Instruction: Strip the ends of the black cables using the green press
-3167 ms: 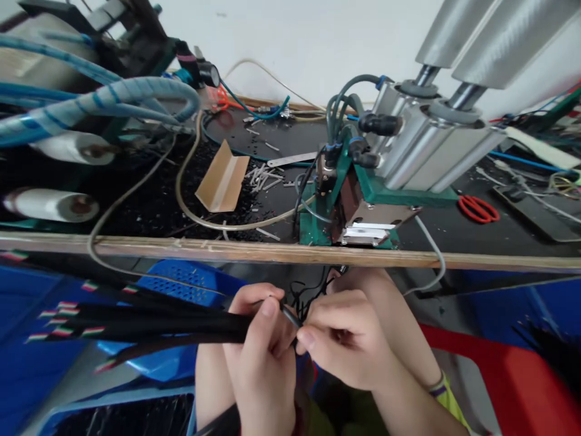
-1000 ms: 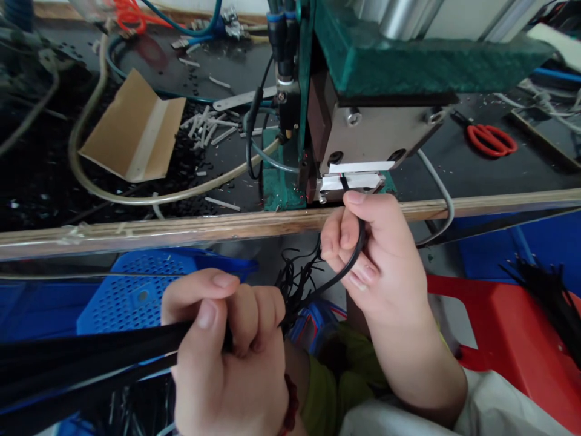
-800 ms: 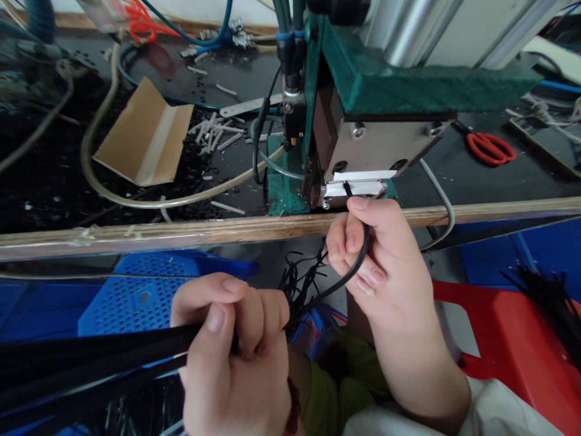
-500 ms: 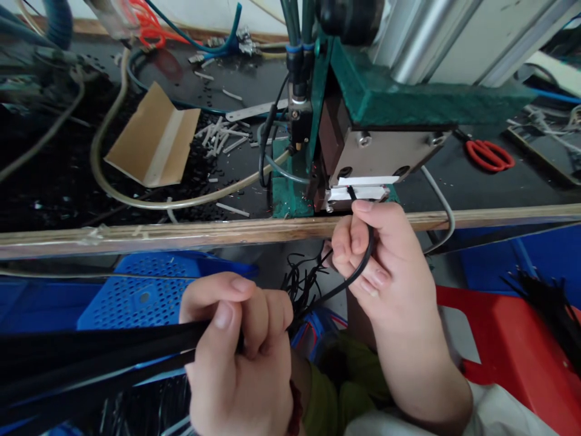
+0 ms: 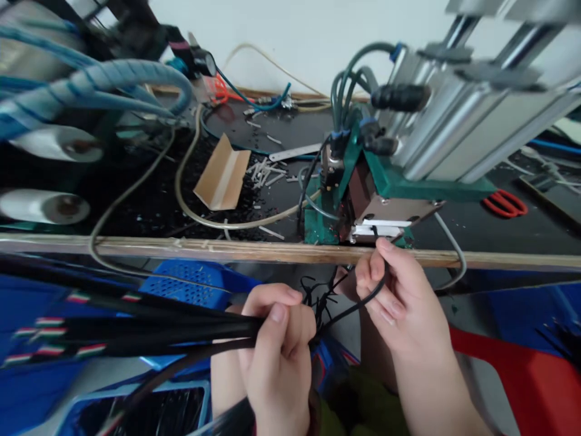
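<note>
My left hand (image 5: 279, 345) is closed around a bundle of black cables (image 5: 181, 327) that stretches out to the left. Red, white and green wire ends (image 5: 52, 333) show at the bundle's far tips. Between thumb and fingers, my right hand (image 5: 399, 290) pinches a single black cable (image 5: 374, 290). Its tip reaches into the slot between white strips at the front of a green-framed press (image 5: 381, 227). From the right hand the cable curves down and left, passing behind the left hand.
A wooden bench edge (image 5: 227, 249) runs across the view. On the bench lie a folded cardboard piece (image 5: 222, 175), grey tube offcuts (image 5: 265, 172) and red-handled scissors (image 5: 505, 203). Below are a blue perforated stool (image 5: 181, 281), a blue crate (image 5: 206, 393) and a red stool (image 5: 521, 375).
The camera view has tilted up and shifted left, showing more of the bench. The bundle's coloured wire ends have come into view. Both hands keep their grips, with the cable tip still at the press.
</note>
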A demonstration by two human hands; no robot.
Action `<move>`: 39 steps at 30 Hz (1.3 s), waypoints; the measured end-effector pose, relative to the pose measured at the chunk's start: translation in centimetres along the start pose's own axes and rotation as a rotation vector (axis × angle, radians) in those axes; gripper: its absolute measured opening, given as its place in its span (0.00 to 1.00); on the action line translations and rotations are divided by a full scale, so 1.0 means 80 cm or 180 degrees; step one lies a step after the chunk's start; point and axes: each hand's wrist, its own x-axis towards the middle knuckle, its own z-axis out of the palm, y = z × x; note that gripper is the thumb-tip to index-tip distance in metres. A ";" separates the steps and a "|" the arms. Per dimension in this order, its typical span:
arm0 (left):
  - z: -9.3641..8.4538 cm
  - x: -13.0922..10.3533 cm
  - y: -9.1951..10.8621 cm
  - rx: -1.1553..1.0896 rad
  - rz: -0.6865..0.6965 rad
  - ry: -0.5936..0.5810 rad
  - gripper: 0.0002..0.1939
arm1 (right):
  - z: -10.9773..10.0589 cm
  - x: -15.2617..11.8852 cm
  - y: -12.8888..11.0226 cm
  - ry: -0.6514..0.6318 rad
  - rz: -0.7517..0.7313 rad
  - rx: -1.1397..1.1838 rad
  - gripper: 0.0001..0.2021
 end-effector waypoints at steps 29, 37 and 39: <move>-0.019 -0.023 0.024 -0.0003 -0.0489 0.0356 0.15 | 0.049 -0.068 0.001 -0.1982 -0.0980 -0.3062 0.25; -0.022 -0.021 0.023 0.0176 -0.0303 0.0847 0.13 | 0.032 -0.073 0.025 -0.1762 -0.0738 -0.2933 0.20; -0.020 -0.021 0.026 0.0169 -0.0283 0.0918 0.13 | 0.028 -0.072 0.031 -0.1758 -0.0692 -0.2920 0.18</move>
